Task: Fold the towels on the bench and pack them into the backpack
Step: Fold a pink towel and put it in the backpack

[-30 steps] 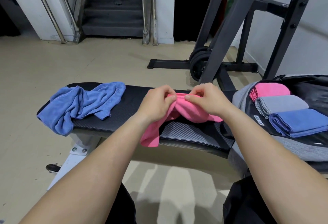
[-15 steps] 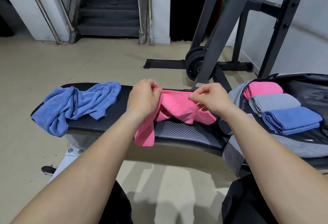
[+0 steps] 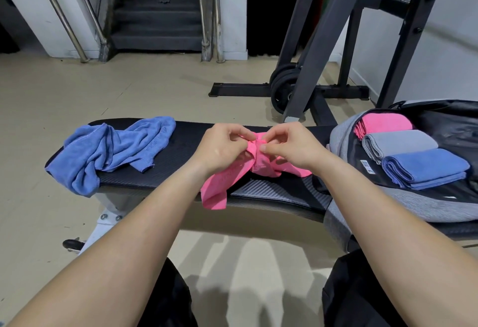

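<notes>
Well, a black padded weight bench (image 3: 181, 174) stands across a beige floor (image 3: 129, 88) in a gym room. Behind it there is a dark staircase (image 3: 157, 16) with metal handrails (image 3: 77, 16), and at the back right a black steel rack (image 3: 323, 42) with weight plates (image 3: 283, 88) at its foot. Over the middle of the bench the left hand (image 3: 219, 148) and the right hand (image 3: 292, 145) are just beside each other. The left hand pinches the bunched upper edge of a pink towel (image 3: 219, 187) between thumb and fingers, and the right hand pinches the same edge from the other side, its thumb and forefinger closed on the cloth. The pink towel is not folded. It lies crumpled on the pad under the hands; one end spreads to the right below the right wrist, and the other end hangs over the near edge of the bench. A blue towel (image 3: 108, 150) lies crumpled on the left end of the bench, well apart from the hands, and part of it hangs over the edge. On the right a gray backpack (image 3: 341, 135) lies open. Inside it lie a folded pink towel (image 3: 385, 123) farthest, a folded gray towel (image 3: 401, 143) in the middle and a folded blue towel (image 3: 426, 168) nearest, each touching the next. The right forearm passes near the open side of the backpack.
</notes>
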Demonstrator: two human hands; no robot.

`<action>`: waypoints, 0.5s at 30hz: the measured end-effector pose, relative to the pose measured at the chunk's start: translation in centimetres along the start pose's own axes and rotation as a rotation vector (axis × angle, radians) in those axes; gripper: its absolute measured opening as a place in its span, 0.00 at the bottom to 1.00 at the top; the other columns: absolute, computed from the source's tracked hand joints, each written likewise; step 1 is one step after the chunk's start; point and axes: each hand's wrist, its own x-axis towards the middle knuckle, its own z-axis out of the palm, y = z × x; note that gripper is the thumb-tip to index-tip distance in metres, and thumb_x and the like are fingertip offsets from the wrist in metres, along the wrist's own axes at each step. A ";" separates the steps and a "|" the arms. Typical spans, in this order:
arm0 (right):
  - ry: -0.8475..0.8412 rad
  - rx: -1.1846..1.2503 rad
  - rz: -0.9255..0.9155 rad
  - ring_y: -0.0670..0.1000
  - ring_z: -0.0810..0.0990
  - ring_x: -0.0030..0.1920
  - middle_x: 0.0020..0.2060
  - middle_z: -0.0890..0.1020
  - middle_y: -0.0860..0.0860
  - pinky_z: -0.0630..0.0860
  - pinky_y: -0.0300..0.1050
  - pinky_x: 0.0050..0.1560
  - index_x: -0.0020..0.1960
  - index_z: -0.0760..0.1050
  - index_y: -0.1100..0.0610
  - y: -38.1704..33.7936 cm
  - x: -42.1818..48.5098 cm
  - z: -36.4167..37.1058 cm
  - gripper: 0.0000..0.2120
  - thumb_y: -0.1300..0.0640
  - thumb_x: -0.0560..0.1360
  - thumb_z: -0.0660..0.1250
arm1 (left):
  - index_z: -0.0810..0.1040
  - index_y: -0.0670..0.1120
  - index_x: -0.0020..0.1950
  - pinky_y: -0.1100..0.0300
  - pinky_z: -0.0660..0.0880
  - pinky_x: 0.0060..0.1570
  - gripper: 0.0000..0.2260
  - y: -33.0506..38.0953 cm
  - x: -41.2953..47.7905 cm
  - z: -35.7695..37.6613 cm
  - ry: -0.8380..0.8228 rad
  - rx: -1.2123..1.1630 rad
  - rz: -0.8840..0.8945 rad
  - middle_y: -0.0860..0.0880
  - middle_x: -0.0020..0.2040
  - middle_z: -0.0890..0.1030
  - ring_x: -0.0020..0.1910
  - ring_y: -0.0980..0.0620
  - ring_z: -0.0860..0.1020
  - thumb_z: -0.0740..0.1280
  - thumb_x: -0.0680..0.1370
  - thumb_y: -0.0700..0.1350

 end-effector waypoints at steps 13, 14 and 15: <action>-0.007 0.089 0.047 0.56 0.77 0.38 0.37 0.85 0.61 0.74 0.52 0.41 0.45 0.84 0.59 -0.1 -0.1 0.4 0.02 0.64 0.75 0.74 | 0.84 0.50 0.40 0.58 0.79 0.35 0.06 0.1 -0.1 0.3 0.067 0.182 0.129 0.52 0.32 0.84 0.32 0.45 0.82 0.73 0.73 0.40; -0.008 0.102 0.048 0.56 0.77 0.39 0.38 0.85 0.63 0.73 0.52 0.41 0.46 0.83 0.60 -0.1 -0.2 0.4 0.01 0.64 0.75 0.74 | 0.84 0.51 0.39 0.60 0.78 0.34 0.06 0.1 -0.1 0.4 0.080 0.200 0.141 0.53 0.31 0.83 0.32 0.47 0.82 0.74 0.73 0.41; -0.011 0.109 0.045 0.56 0.78 0.39 0.39 0.85 0.64 0.73 0.52 0.42 0.46 0.83 0.61 -0.2 -0.2 0.5 0.01 0.64 0.75 0.74 | 0.84 0.52 0.39 0.63 0.77 0.33 0.06 0.0 -0.1 0.5 0.095 0.216 0.148 0.54 0.31 0.83 0.31 0.50 0.81 0.74 0.73 0.42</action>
